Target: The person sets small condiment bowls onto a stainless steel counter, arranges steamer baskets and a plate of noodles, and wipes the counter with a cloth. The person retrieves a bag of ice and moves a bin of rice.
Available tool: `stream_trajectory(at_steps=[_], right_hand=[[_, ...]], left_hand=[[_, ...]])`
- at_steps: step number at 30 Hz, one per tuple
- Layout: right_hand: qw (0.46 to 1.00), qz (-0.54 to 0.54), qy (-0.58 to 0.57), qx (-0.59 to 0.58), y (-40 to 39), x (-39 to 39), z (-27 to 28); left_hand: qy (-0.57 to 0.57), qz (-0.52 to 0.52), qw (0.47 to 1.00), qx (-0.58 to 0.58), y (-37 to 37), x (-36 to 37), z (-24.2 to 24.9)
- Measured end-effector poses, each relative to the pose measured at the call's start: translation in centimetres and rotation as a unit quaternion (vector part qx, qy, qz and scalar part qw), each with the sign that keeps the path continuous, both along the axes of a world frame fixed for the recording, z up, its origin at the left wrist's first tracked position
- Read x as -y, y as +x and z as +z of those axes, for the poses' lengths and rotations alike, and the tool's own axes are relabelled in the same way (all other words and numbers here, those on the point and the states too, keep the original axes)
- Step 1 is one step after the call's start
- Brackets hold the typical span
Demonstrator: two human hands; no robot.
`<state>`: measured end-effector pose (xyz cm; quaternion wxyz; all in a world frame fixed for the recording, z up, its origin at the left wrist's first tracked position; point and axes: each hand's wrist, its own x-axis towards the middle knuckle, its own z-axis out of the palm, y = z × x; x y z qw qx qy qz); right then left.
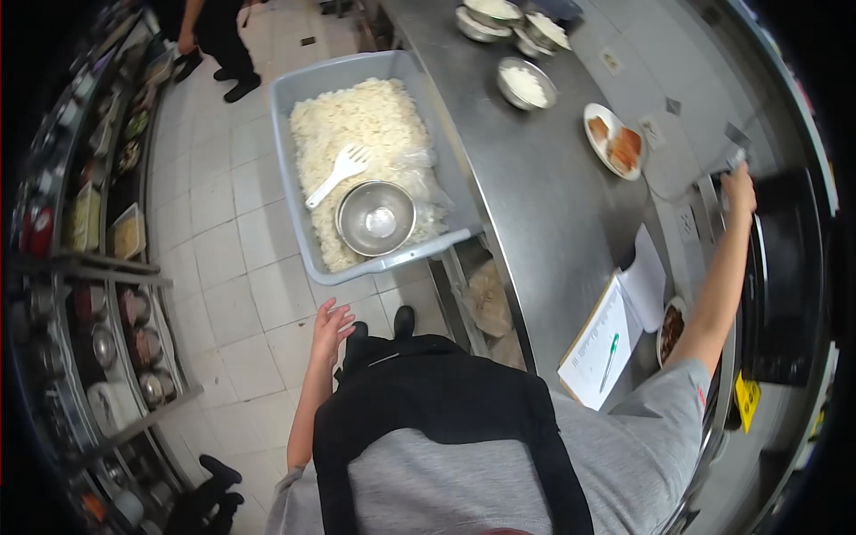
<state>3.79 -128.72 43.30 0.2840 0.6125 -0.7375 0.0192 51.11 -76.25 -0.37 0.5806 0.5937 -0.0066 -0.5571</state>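
Note:
My left hand (332, 326) hangs in the air over the floor with its fingers apart, holding nothing. It is just short of a grey plastic tub (287, 169) heaped with cooked rice (357, 111). On the rice lie a white slotted rice paddle (337, 176) and a metal bowl (376, 218). My right hand (738, 190) stretches far right to the wall beside a black appliance (789, 276). Its fingers are closed around a small pale piece (736, 159) that I cannot make out.
On the steel counter (535, 196) stand metal bowls of rice (526, 85), an oval plate with orange-brown food (615, 143), a clipboard with a green pen (609, 361) and a dish of dark food (670, 332). Shelves (111, 312) line the left; other people's legs (227, 45) show at the back.

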Motion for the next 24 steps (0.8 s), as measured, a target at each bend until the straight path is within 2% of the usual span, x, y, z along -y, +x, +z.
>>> stream_trajectory(at_steps=[1, 2, 3, 4, 5, 7, 8, 9, 10, 11, 12, 13, 14, 15, 16, 17, 18, 20, 24], right_hand=[[1.000, 0.006, 0.010, 0.020, 2.3, -3.1, 0.8], [0.999, 0.028, -0.034, 0.013, 2.6, -4.5, 0.9], [0.980, 0.126, -0.155, -0.003, 2.7, -6.7, 0.0], [0.950, 0.223, -0.214, 0.031, 4.0, -8.8, -0.1], [0.891, 0.342, -0.299, 0.009, 6.2, -11.1, -0.4], [0.848, 0.432, -0.304, 0.034, 11.3, -15.8, -1.8], [0.816, 0.508, -0.267, 0.072, 13.1, -17.0, -3.4], [0.788, 0.550, -0.184, 0.206, 14.6, -17.5, -6.6], [0.788, 0.555, -0.079, 0.257, 17.0, -19.6, -9.5], [0.776, 0.548, 0.071, 0.303, 18.8, -20.7, -13.2], [0.709, 0.527, 0.245, 0.399, 20.7, -21.4, -18.1], [0.691, 0.468, 0.381, 0.398, 22.9, -22.5, -23.4], [0.615, 0.548, 0.453, 0.342, 24.3, -22.6, -30.9], [0.635, 0.574, 0.459, 0.237, 26.0, -24.1, -35.0], [0.699, 0.520, 0.462, 0.163, 27.8, -26.3, -35.6], [0.731, 0.468, 0.469, 0.163, 28.8, -26.9, -38.5], [0.729, 0.469, 0.470, 0.167, 29.4, -27.5, -39.3], [0.783, 0.422, 0.414, 0.193, 30.1, -28.1, -40.6], [0.786, 0.445, 0.349, 0.248, 30.8, -28.7, -42.2]], left_hand=[[0.001, 0.051, 0.999, -0.012, -0.1, 0.6, -0.4], [0.003, 0.100, 0.995, -0.025, -0.2, 1.2, -0.9], [-0.019, 0.140, 0.989, -0.045, 0.1, 1.8, -1.8], [-0.018, 0.151, 0.987, -0.042, 0.4, 2.4, -2.2], [-0.024, 0.169, 0.982, -0.075, 0.9, 2.9, -2.4], [-0.036, 0.193, 0.975, -0.104, 1.5, 4.4, -2.7], [-0.033, 0.177, 0.976, -0.123, 1.6, 5.0, -2.9], [-0.031, 0.160, 0.976, -0.141, 1.5, 5.5, -3.2], [-0.037, 0.166, 0.976, -0.134, 1.6, 6.0, -4.2], [-0.057, 0.152, 0.978, -0.128, 1.9, 6.3, -5.7], [-0.075, 0.138, 0.980, -0.121, 2.2, 6.3, -6.4], [-0.075, 0.141, 0.980, -0.115, 2.0, 6.2, -5.6], [-0.078, 0.163, 0.980, -0.079, 1.3, 6.5, -4.3], [-0.079, 0.182, 0.979, -0.043, 0.9, 6.6, -3.2], [-0.079, 0.182, 0.979, -0.037, 0.9, 6.8, -2.7], [-0.079, 0.193, 0.978, -0.030, 0.8, 6.8, -2.5], [-0.076, 0.203, 0.976, -0.025, 0.6, 6.7, -2.4], [-0.068, 0.216, 0.974, -0.024, 0.4, 6.9, -2.2], [-0.078, 0.255, 0.964, -0.014, 0.3, 7.4, -2.1]])
